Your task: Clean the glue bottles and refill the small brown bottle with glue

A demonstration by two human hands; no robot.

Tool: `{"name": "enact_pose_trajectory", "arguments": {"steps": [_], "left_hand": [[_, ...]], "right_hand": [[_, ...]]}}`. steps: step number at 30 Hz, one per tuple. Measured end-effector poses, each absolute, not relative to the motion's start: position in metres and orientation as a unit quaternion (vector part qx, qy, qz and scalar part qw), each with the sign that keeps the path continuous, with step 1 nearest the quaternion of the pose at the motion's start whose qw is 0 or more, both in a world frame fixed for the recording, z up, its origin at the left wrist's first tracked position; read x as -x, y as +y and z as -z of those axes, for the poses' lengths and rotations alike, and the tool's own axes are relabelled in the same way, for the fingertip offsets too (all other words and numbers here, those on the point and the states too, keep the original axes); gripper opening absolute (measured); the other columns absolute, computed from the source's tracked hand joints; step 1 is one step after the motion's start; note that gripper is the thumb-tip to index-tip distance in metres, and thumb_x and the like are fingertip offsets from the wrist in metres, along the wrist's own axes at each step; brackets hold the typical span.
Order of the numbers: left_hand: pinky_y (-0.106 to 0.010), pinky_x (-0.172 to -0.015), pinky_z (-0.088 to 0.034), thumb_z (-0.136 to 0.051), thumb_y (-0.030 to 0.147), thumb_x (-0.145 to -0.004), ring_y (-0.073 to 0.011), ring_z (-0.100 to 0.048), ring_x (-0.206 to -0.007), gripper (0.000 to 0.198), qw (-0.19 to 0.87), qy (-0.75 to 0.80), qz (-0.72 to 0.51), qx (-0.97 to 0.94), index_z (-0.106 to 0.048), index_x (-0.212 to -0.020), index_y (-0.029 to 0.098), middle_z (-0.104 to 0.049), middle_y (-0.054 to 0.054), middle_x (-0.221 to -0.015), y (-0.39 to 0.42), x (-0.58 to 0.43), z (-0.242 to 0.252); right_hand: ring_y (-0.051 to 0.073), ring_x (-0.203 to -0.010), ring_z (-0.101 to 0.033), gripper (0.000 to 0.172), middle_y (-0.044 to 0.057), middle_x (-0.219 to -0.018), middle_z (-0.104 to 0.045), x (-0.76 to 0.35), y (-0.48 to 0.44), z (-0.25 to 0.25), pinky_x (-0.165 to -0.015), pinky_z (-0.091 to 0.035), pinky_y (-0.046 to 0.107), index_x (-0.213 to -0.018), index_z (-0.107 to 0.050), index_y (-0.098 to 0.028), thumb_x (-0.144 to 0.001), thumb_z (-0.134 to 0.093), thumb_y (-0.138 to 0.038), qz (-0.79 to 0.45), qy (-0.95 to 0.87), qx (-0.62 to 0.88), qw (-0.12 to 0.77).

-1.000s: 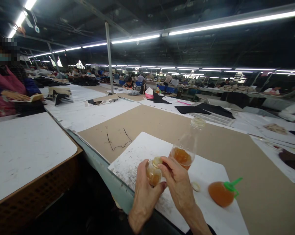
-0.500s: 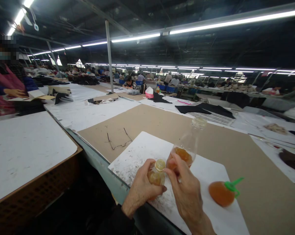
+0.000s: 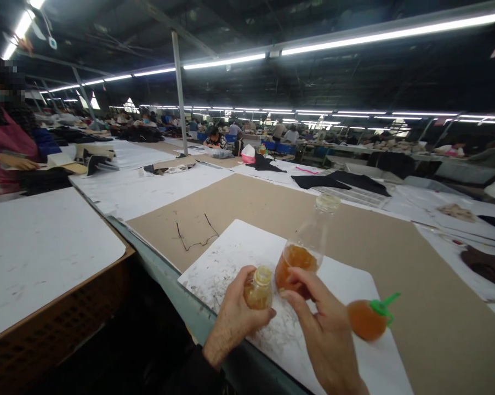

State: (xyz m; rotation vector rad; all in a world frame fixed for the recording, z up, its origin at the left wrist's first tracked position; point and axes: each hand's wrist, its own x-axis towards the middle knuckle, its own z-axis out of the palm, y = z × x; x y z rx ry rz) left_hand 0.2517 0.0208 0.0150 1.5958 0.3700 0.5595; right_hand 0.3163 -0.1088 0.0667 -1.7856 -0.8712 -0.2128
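Note:
My left hand [image 3: 239,312] is wrapped round a small clear bottle [image 3: 259,293] with amber contents and an uncapped mouth. Just right of it, my right hand [image 3: 321,323] has thumb and forefinger bent toward each other, in front of a tall clear bottle [image 3: 299,258] with orange liquid in its lower part. Whether anything sits between those fingertips is too small to tell. A round orange bottle [image 3: 366,320] with a green spouted cap [image 3: 385,306] lies to the right on the white board [image 3: 241,241].
Eyeglasses [image 3: 195,243] rest on the brown sheet [image 3: 247,197] beyond the board. At the left, past a white-topped table [image 3: 45,247], stands a person in a pink apron [image 3: 15,137]. Black cloth pieces [image 3: 341,182] lie farther back.
My right hand has drawn slightly away from the mouth of the small bottle, down and to the right. The small bottle is still in my left hand. The view has shifted slightly.

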Motion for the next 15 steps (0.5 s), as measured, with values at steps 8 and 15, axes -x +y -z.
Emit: {"name": "enact_pose_trajectory", "arguments": {"steps": [8,15], "left_hand": [[-0.028,-0.074,-0.049,-0.068,0.008,-0.054,-0.0191,-0.059,-0.085,0.063,0.605,0.162,-0.289,-0.724,-0.044,-0.111,0.020,-0.061,-0.002,-0.099,0.015,-0.257,0.000],[-0.035,-0.081,-0.049,-0.066,0.017,-0.058,-0.0231,-0.059,-0.091,0.058,0.616,0.166,-0.313,-0.704,-0.044,-0.112,0.014,-0.060,-0.008,-0.104,0.011,-0.258,-0.001]], "right_hand": [[0.017,-0.076,-0.057,0.018,0.002,-0.085,-0.062,-0.322,-0.088,-0.045,-0.069,-0.045,0.027,-0.100,-0.062,-0.019,-0.086,-0.054,-0.026,0.030,-0.383,0.770,0.510],[0.018,-0.082,-0.060,0.020,0.006,-0.089,-0.062,-0.319,-0.078,-0.045,-0.072,-0.047,0.027,-0.098,-0.062,-0.016,-0.091,-0.046,-0.026,0.082,-0.419,0.765,0.482]]}}
